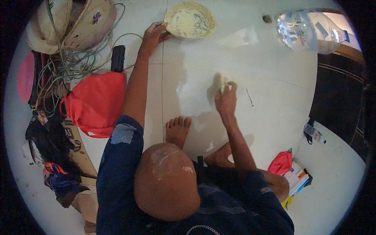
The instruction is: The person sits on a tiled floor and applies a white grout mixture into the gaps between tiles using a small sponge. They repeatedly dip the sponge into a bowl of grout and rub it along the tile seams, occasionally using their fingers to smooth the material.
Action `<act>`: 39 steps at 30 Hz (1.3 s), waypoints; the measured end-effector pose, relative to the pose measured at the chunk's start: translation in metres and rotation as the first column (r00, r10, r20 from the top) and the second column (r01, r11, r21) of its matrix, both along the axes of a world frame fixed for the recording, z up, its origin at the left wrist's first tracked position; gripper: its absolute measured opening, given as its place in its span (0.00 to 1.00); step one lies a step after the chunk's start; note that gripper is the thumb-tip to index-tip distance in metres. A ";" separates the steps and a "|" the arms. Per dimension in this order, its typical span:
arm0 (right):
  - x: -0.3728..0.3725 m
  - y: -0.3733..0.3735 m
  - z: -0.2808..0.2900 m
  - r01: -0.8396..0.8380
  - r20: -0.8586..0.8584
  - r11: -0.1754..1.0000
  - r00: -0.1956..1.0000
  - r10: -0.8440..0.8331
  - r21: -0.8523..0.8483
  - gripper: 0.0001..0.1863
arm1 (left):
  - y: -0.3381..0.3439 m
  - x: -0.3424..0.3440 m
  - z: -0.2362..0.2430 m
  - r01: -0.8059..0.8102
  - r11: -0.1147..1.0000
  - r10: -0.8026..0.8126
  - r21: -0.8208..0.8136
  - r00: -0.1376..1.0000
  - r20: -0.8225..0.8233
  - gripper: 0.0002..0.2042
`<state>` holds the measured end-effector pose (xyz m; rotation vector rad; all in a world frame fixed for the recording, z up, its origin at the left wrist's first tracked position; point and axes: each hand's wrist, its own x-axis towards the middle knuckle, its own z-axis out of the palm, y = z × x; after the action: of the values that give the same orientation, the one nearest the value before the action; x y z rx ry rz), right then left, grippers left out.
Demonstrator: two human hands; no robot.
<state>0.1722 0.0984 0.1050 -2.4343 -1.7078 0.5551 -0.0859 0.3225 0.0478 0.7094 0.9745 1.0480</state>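
Right hand (226,100), pale piece (222,84), long axis seemingly forward

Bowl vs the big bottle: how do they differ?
The bowl is pale yellow with a smeared inside; the big bottle is clear. The bowl is wide open; the bottle has a narrow end with a blue cap. The left hand has its fingers at the bowl's rim; no hand touches the bottle. Both are round containers.
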 end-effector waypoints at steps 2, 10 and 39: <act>-0.020 -0.012 -0.019 0.027 -0.024 0.999 0.999 -0.027 0.020 0.20 | 0.000 -0.004 -0.007 0.000 1.000 0.000 0.002 1.000 0.022 0.19; -0.096 -0.009 -0.010 0.095 -0.268 0.994 0.958 -0.106 -0.053 0.31 | -0.001 -0.001 -0.014 0.023 0.981 -0.004 0.191 0.995 -0.101 0.19; 0.352 -0.033 -0.021 0.395 0.308 0.901 0.847 -0.432 0.176 0.23 | 0.005 0.001 -0.010 0.030 0.996 -0.042 -0.087 0.989 -0.139 0.22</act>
<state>0.5247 0.0652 0.0841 -2.8205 -1.1868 -0.0166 -0.0849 0.3271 0.0382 0.7353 1.1178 0.9290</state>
